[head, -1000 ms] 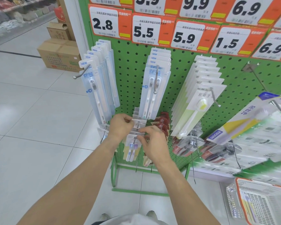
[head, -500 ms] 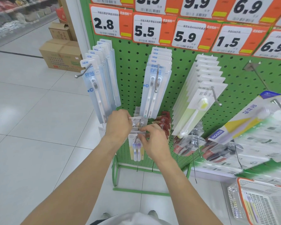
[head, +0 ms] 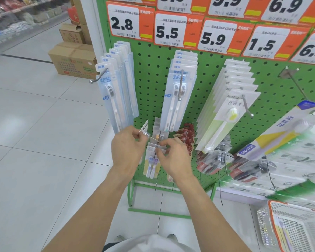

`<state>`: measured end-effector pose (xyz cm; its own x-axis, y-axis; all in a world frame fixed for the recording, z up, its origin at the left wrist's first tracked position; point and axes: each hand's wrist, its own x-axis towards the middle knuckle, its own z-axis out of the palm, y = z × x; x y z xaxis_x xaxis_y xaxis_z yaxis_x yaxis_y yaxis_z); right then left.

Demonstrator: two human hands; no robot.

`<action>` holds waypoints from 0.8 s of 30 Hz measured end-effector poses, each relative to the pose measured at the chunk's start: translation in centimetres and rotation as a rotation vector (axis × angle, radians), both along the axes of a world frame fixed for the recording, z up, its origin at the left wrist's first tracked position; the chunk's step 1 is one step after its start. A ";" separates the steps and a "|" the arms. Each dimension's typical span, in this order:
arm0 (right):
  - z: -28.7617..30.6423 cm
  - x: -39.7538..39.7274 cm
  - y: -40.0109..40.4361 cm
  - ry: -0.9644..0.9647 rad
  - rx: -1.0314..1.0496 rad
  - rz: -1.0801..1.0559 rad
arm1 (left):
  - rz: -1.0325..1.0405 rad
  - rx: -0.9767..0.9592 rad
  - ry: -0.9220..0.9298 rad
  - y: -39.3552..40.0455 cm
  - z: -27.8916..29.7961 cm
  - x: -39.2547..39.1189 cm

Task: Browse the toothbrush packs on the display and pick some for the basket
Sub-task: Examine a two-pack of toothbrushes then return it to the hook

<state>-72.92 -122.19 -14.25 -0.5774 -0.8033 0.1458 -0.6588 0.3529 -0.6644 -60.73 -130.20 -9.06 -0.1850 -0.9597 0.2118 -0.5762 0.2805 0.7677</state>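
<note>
Green pegboard (head: 273, 99), hands (head: 127, 148) seemingly pinching toothbrush packs (head: 154, 151)

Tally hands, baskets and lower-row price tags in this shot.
Hands: 2 (left hand, right hand)
Basket: 1
Lower-row price tags: 5 (2.8, 5.5, 5.9, 1.5, 6.9)
Total: 8

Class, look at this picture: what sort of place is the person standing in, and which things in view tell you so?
Most likely a supermarket or general shop. Orange price tags run along the top of a green pegboard display, toothbrush packs hang from its hooks, and a shopping basket sits at the lower right.
</note>
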 end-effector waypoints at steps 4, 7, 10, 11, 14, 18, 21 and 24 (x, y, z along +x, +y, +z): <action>0.1 0.1 0.0 0.016 0.018 -0.018 | 0.040 -0.041 0.128 1.1 -0.8 1.0; 0.2 0.2 0.0 0.017 0.017 -0.024 | 0.062 -0.090 0.249 2.1 -0.7 1.8; 0.1 0.3 0.1 0.020 0.005 -0.029 | 0.084 -0.135 0.404 3.4 0.0 2.4; 0.1 0.3 0.1 0.020 -0.007 -0.029 | 0.092 -0.118 0.447 3.8 0.3 2.6; 0.2 0.3 0.3 0.019 -0.039 -0.024 | 0.101 -0.037 0.551 4.7 0.8 3.3; 0.2 0.2 0.4 0.016 -0.042 -0.024 | 0.123 0.042 0.594 5.1 1.7 3.9; 0.0 0.1 0.4 0.002 -0.057 -0.020 | 0.121 0.101 0.617 5.1 2.1 4.4; 0.1 0.0 0.6 -0.010 -0.065 -0.004 | 0.087 0.198 0.585 5.1 1.9 4.9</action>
